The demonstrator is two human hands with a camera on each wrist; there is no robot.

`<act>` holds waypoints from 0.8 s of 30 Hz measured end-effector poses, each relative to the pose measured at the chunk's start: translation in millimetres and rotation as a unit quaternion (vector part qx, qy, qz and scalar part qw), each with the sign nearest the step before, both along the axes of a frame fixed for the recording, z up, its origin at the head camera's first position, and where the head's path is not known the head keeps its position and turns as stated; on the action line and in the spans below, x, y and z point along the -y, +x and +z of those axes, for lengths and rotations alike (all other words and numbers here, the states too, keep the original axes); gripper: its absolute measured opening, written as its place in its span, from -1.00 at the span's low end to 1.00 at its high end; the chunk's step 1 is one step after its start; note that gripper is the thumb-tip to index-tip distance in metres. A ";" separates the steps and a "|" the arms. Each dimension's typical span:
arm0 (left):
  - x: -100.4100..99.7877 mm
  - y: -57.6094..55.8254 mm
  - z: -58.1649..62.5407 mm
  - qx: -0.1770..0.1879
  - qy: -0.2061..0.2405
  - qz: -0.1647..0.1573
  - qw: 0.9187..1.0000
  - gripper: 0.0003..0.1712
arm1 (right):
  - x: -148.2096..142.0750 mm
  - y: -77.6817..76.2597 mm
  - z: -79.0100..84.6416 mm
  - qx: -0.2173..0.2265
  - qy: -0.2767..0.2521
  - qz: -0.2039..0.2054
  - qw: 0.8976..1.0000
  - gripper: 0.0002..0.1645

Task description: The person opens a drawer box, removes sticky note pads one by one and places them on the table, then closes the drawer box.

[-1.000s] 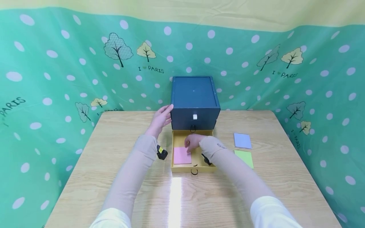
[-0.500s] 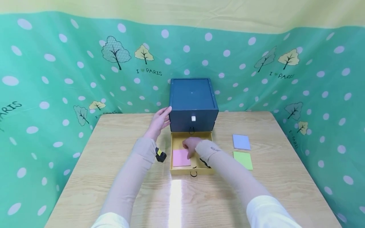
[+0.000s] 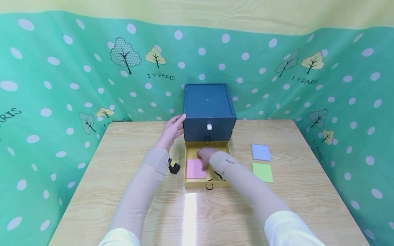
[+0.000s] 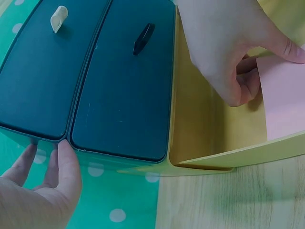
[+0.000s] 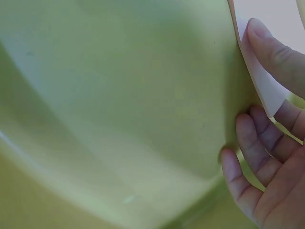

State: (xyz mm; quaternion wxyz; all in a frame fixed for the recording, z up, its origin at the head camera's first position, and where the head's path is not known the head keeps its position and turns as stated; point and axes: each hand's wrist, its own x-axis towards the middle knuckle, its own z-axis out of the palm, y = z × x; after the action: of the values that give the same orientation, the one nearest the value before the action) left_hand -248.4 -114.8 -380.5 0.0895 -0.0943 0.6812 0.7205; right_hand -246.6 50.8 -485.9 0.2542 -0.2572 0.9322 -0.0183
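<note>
A pink sticky note pad [image 3: 195,169] lies at the left of a pulled-out yellow drawer [image 3: 221,147]. With my right hand [image 3: 205,157] I pinch its edge; in the right wrist view the thumb [image 5: 276,55] is on top and other fingers curl at its underside. The drawer belongs to a dark blue cabinet [image 3: 208,99] at the back of the table. My left hand [image 3: 171,132] rests against the cabinet's left side, and its fingertips touch the lower edge of the upper drawer front in the left wrist view.
A blue sticky note pad [image 3: 261,152] and a green one [image 3: 263,172] lie on the table right of the drawer. The upper drawer front has a white knob [image 3: 209,127]; the yellow drawer has a black ring pull [image 3: 209,187]. A polka-dot curtain [image 3: 154,95] hangs behind.
My right hand has shifted slightly left over the pink pad, its thumb coming onto the right edge. The left hand stays at the cabinet. The head view has tilted a little.
</note>
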 end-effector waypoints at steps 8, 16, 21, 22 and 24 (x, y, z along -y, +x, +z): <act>-0.4 -0.5 0.7 0.001 0.005 -0.004 1.000 -0.25 | -0.7 0.8 -1.0 0.010 -0.013 -0.016 1.000 -0.56; -0.3 -1.1 -0.9 0.001 0.010 -0.004 1.000 -0.24 | -3.2 -0.9 -1.7 0.030 -0.042 -0.023 0.998 -0.54; -0.9 -0.3 0.7 0.000 0.013 -0.004 1.000 -0.23 | -5.4 -4.1 1.5 0.057 -0.080 -0.038 0.994 -0.52; -0.8 -0.2 1.1 0.002 0.013 -0.004 1.000 -0.23 | -5.9 -4.7 2.0 0.062 -0.086 -0.041 0.993 -0.53; -0.8 0.1 1.7 0.004 0.015 -0.005 1.000 -0.23 | -7.0 -6.0 2.3 0.075 -0.100 -0.046 0.991 -0.58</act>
State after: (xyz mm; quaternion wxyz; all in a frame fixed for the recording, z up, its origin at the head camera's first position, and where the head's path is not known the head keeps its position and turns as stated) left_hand -248.2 -114.0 -378.7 0.0970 -0.0922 0.6700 0.7302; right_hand -252.6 57.8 -483.6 0.2950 -0.2356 0.9151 -0.1419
